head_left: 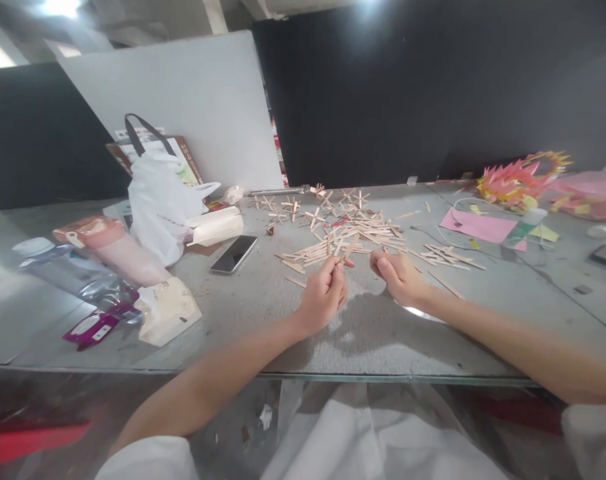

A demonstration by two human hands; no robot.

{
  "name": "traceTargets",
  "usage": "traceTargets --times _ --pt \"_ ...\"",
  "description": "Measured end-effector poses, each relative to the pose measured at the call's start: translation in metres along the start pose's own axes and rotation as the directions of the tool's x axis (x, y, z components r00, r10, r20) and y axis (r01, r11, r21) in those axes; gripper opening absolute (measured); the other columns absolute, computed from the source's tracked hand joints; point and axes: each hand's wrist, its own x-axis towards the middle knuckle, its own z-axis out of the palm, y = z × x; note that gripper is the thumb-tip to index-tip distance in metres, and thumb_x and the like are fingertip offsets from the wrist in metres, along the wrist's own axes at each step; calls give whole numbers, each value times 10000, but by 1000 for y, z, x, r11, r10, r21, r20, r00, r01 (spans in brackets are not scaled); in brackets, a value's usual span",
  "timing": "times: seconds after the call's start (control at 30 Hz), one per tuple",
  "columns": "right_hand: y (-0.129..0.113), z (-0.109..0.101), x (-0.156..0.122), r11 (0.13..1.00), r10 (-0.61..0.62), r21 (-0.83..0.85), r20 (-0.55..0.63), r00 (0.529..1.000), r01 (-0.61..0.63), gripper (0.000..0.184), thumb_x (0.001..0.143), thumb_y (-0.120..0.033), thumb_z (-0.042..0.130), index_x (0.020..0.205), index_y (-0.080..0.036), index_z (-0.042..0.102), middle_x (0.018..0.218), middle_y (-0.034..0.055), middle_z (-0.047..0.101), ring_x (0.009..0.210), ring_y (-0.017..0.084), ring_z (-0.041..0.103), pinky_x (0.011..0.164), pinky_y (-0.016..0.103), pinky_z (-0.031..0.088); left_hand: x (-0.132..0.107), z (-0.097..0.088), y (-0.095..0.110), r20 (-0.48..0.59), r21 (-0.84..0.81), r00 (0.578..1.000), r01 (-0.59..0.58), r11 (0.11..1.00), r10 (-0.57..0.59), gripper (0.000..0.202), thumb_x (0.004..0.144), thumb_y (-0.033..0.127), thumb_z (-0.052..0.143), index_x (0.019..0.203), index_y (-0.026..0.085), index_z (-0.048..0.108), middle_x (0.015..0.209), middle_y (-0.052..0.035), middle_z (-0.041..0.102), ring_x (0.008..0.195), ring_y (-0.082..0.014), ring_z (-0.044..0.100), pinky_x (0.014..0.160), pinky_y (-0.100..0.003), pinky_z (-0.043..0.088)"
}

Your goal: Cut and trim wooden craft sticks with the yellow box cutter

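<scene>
My left hand (323,293) is closed over the table, its fingers pinching crossed wooden craft sticks (351,247). A short distance to its right, my right hand (399,275) is curled into a loose fist. A tiny reddish tip shows at its fingers, but what it belongs to is hidden. Just beyond both hands lies a loose pile of flat craft sticks (373,230). Several star-shaped pieces made of crossed sticks (315,217) lie farther back. More loose sticks (445,255) are spread beyond my right wrist.
On the left are a phone (235,254), a white plastic bag (155,200), a pink-lidded bottle (117,247), a clear water bottle (65,270) and a tissue pack (169,310). Pink paper (477,227), a thin cable and spiky paper decorations (515,180) lie right. Dark panels (433,93) stand behind.
</scene>
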Motion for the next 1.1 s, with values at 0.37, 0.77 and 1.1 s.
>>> traceTargets --times 0.37,0.77,1.1 --pt "-49 13 -15 791 220 495 321 921 -361 473 1101 -658 306 891 -257 442 668 -37 537 576 159 577 563 298 471 2 -3 -1 -29 124 999 37 992 -34 399 1115 537 383 1258 198 538 484 127 401 381 -97 392 430 -201 359" --pt "-47 18 -15 688 249 579 378 892 -438 448 1101 -646 351 953 -245 486 559 -55 590 510 162 611 562 289 527 -1 -10 -16 20 398 999 -30 917 24 346 1115 431 390 1336 200 523 550 105 469 470 -118 467 540 -242 339" --pt "-47 19 -16 663 285 583 384 878 -470 459 1079 -671 361 964 -243 484 557 -52 581 484 170 608 537 296 521 -1 -10 -9 54 542 996 -86 836 67 376 1105 375 399 1406 203 545 598 79 485 512 -146 495 587 -269 330"
